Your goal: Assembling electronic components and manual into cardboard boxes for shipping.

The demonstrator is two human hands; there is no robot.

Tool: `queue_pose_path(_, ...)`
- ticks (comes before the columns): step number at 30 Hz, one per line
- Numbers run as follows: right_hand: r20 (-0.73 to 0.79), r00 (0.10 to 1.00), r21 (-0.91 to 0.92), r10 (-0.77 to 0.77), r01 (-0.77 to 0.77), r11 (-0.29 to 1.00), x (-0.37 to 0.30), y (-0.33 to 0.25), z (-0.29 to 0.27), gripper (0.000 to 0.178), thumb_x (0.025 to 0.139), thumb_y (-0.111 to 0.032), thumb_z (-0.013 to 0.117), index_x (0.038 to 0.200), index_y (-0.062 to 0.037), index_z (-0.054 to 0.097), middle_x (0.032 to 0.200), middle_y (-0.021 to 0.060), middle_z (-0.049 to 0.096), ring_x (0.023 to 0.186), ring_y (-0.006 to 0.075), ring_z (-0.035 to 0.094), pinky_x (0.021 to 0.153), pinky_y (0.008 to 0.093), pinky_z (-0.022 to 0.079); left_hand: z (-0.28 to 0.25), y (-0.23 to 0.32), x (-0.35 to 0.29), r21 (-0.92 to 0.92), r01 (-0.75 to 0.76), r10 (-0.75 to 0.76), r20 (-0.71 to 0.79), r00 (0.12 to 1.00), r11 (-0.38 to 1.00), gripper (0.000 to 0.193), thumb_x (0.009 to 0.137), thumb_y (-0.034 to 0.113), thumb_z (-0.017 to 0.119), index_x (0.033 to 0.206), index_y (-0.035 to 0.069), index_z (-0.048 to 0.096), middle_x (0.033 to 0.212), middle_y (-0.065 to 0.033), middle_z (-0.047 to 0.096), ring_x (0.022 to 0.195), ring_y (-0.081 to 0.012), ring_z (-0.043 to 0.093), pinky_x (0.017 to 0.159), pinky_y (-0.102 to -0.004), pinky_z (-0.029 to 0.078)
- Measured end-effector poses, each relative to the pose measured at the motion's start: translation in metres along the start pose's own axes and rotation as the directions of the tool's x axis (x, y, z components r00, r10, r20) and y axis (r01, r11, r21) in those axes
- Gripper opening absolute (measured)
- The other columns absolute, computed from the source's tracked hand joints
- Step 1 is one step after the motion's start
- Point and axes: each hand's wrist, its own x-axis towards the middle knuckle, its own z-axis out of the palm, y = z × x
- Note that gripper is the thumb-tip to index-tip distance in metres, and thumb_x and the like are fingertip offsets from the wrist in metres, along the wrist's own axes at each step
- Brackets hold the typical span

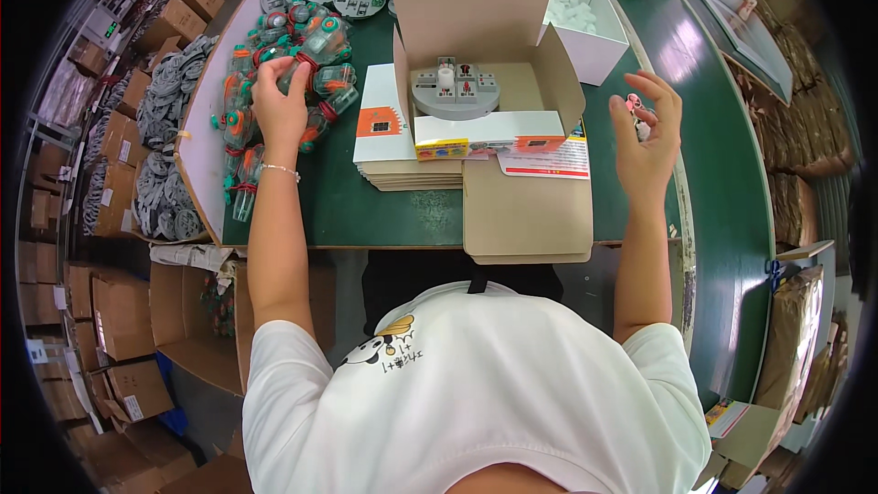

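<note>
Two hands: both raised over the green tabletop (384, 210).
Open carton (485, 82): middle of tabletop, lid up, grey round tray (455, 91) inside.
Flat stack (402, 160): folded packaging, just left of carton.
Toy pile (293, 64): clear orange-and-teal pieces, far left.
Left hand (279, 105): on the pile, fingers clamped on one clear toy (294, 75).
Right hand (647, 133): right of carton, fingers pinching a small pink piece (632, 102).

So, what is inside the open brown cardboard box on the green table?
Inside the open cardboard box sits a round grey plastic tray carrying small white and red parts. The box floor beneath the tray is covered.
</note>
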Motion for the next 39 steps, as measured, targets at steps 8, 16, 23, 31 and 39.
queue_pose_path(8,0.258,0.951,0.292,0.170,-0.245,0.924,-0.010,0.002,0.017,0.048,0.094,-0.021,0.066,0.137,-0.0047,0.052,0.132,0.0107,0.057,0.116,0.0199,0.055,0.092,0.0346,0.047,-0.007,0.141,-0.020,-0.387,-0.293,0.203,-0.257,0.945,0.874,0.031,0.080,0.011,0.082,0.104,0.002,0.064,0.105,-0.0068,0.065,0.092,-0.0157,0.062,0.077,-0.0295,0.051)
queue_pose_path(16,0.634,0.748,0.384,0.195,-0.523,0.761,-0.019,0.006,0.032,0.053,0.107,-0.033,0.039,0.152,-0.0066,0.034,0.139,0.0122,0.053,0.124,0.0195,0.054,0.099,0.0323,0.045,0.097,0.199,-0.066,-0.138,-0.570,0.587,0.215,0.781,0.810,0.032,0.071,0.014,0.084,0.098,0.005,0.069,0.098,-0.0094,0.060,0.085,-0.0256,0.057,0.072,-0.0340,0.050)
queue_pose_path(23,0.714,0.686,0.442,0.143,-0.599,0.668,-0.024,0.008,0.025,0.056,0.107,-0.035,0.039,0.154,-0.0072,0.031,0.139,0.0107,0.053,0.115,0.0190,0.059,0.097,0.0318,0.046,0.092,0.205,-0.085,-0.124,-0.616,0.573,0.544,0.613,0.778,0.056,0.072,0.040,0.082,0.109,0.001,0.067,0.108,-0.0126,0.059,0.094,-0.0287,0.056,0.084,-0.0399,0.047)
queue_pose_path(31,0.666,0.662,0.033,0.343,-0.485,0.874,-0.009,0.003,0.031,0.037,0.102,-0.031,0.051,0.123,-0.0017,0.060,0.097,0.0114,0.069,0.084,0.0197,0.067,0.076,0.0340,0.051,0.071,0.204,-0.096,-0.176,-0.618,0.608,0.511,0.608,0.766,0.059,0.073,0.044,0.082,0.108,0.000,0.067,0.111,-0.0154,0.064,0.104,-0.0295,0.057,0.091,-0.0412,0.044)
queue_pose_path(39,0.436,0.857,-0.072,0.275,-0.271,0.960,-0.009,0.009,0.026,0.034,0.096,-0.020,0.058,0.072,0.0039,0.059,0.055,0.0020,0.055,0.053,0.0100,0.052,0.050,0.0316,0.042,0.012,0.171,-0.082,-0.318,-0.282,0.276,-0.065,0.959,0.905,0.020,0.081,0.018,0.076,0.092,0.004,0.067,0.095,-0.0072,0.068,0.089,-0.0259,0.060,0.084,-0.0380,0.046)
